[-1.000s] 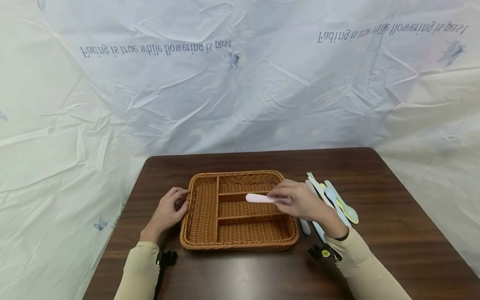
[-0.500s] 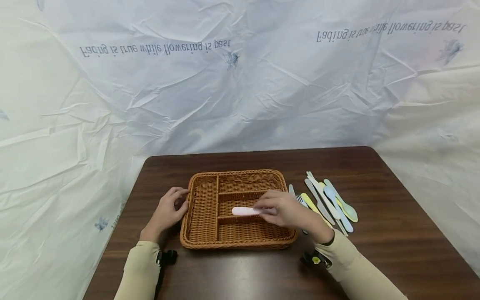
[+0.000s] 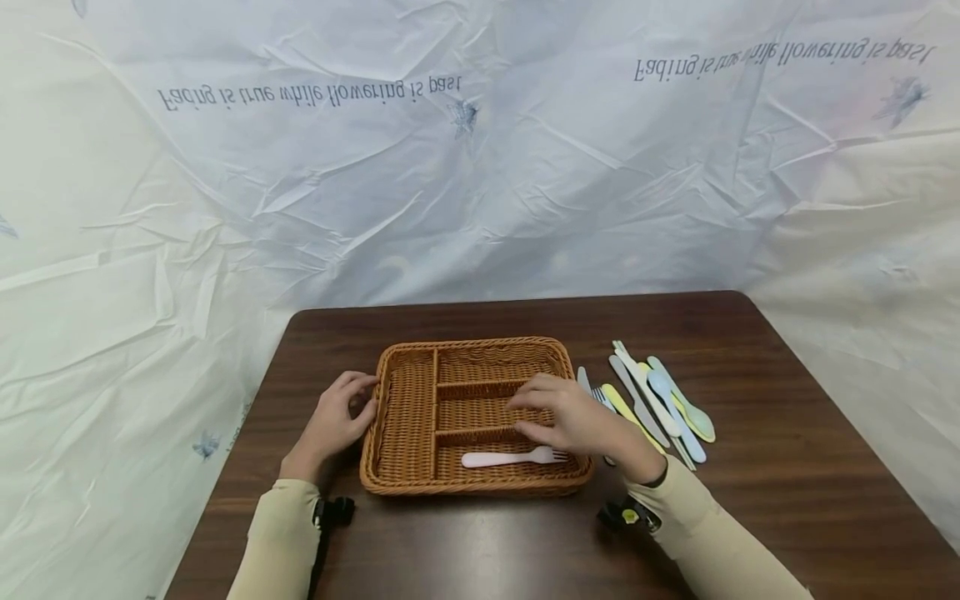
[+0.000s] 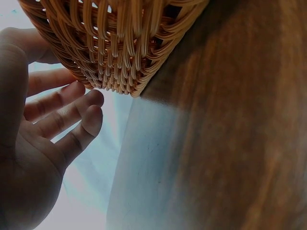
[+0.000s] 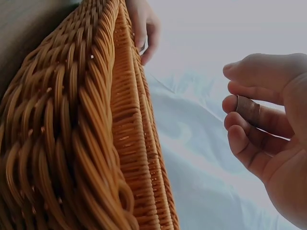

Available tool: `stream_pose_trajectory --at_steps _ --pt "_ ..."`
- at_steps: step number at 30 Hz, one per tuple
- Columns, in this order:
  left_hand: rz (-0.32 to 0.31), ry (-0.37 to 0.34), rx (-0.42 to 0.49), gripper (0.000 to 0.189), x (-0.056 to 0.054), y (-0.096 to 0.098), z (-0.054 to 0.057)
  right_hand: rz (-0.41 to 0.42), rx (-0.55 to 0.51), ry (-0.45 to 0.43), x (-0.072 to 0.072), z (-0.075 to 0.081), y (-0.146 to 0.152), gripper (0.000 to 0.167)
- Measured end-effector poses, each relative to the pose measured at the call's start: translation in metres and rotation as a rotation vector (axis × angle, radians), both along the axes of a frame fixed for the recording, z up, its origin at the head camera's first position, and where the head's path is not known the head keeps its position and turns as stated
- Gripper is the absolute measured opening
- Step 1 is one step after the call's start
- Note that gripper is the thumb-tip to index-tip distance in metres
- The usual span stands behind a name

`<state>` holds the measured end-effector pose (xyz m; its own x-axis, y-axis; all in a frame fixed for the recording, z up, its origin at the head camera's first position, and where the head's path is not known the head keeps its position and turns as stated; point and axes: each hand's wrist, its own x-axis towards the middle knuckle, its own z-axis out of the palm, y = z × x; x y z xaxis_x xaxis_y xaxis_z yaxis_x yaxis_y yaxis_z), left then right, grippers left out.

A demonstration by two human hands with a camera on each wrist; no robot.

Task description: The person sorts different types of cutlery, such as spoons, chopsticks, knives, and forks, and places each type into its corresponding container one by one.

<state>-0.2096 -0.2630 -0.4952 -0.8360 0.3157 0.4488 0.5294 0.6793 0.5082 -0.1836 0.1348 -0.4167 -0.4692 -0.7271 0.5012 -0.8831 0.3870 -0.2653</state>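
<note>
A brown wicker basket with several compartments stands on the table. In its front right compartment lies a pink fork, tines to the right. My right hand hovers over the basket's right side, fingers loosely bent and holding nothing; the right wrist view shows the same hand with bare fingertips. At the basket's left end, my left hand touches the outer rim with its fingertips. Seen from the left wrist, that hand has relaxed fingers against the outside of the weave.
Right of the basket lies a loose group of cutlery: a pale blue spoon, a grey knife, a yellow handle and chopsticks. The dark wooden table has pale printed sheeting behind it.
The right hand moved left and toward the front with the pink fork, then let it go. The fork now lies in the front right compartment. The left hand stayed at the rim.
</note>
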Motion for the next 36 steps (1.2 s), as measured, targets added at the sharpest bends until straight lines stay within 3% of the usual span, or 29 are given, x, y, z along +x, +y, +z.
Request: stream_pose_trajectory --at_steps 7,20,27,36 --pt "0.003 0.0 -0.002 0.032 0.001 0.0 0.001 -0.025 -0.02 -0.009 -0.001 0.002 0.004 0.023" --pt "0.013 -0.006 0.004 0.031 0.003 0.001 0.001 -0.145 -0.078 0.014 -0.007 0.005 0.023 0.028" --pt "0.012 -0.003 -0.002 0.031 0.002 0.0 -0.002 -0.29 -0.082 0.006 -0.014 0.002 0.043 0.03" --pt "-0.005 0.024 0.004 0.031 0.0 0.0 -0.003 -0.412 -0.084 -0.024 -0.03 -0.01 0.074 0.026"
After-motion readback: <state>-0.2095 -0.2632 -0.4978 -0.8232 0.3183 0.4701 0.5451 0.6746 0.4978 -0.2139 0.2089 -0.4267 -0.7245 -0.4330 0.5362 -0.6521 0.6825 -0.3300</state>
